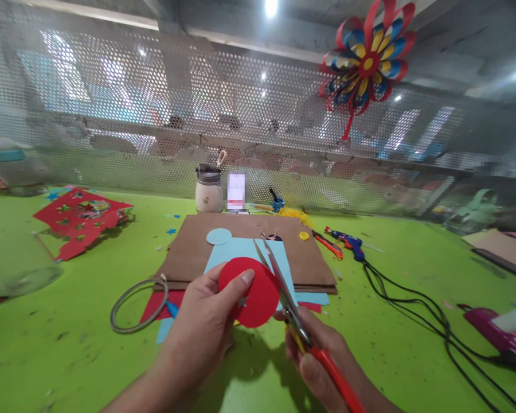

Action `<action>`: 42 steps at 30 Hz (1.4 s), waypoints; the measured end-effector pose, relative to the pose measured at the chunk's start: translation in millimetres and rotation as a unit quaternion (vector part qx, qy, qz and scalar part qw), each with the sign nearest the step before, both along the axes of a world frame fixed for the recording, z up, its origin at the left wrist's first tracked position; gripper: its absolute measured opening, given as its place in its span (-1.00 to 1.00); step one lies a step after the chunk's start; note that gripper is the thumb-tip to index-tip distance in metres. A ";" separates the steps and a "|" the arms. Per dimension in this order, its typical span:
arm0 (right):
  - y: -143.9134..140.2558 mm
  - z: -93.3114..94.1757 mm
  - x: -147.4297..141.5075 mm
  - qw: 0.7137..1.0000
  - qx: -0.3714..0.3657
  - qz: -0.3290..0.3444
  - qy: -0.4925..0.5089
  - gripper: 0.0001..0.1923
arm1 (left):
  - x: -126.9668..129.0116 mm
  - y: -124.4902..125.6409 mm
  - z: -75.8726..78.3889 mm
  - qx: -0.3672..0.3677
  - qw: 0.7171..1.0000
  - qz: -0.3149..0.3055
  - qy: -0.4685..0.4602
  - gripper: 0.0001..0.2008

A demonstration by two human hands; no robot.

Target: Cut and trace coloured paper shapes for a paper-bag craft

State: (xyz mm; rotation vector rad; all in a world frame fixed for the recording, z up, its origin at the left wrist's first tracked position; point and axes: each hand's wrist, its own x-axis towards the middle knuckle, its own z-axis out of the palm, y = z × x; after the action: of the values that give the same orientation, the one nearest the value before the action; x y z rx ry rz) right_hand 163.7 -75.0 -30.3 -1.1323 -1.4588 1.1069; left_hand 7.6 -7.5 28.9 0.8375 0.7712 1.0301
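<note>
Above the green counter [90, 344], a red paper circle [258, 295] is pinched by the left hand [202, 330]. Red-handled scissors [292, 310], blades slightly parted at its edge, are gripped by the right hand [322, 355].

Red disc [251, 292]: matt paper, smooth. Scissors [284, 287]: shiny metal blades, glossy red plastic handles. Brown sheet [189, 252]: matt card. Table [69, 344]: matt green, scuffed. Back screen [155, 115]: perforated metal.

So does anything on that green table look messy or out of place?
Mostly small litter: paper scraps and tiny star cut-outs dot the green table, and black cords trail loosely from the glue gun. The left hand holds an intact red paper circle; the right hand holds scissors.
</note>
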 end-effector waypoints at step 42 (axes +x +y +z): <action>-2.1 -7.7 5.5 0.999 -0.008 -0.027 -0.030 -0.32 | -11.5 9.4 1.6 0.029 0.996 -0.035 0.080 -0.80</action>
State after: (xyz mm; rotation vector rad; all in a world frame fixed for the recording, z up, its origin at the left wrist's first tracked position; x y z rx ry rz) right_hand 169.2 -77.1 -38.0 -1.2186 -1.4590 1.0570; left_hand -3.8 2.0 30.5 0.9988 0.8436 0.9343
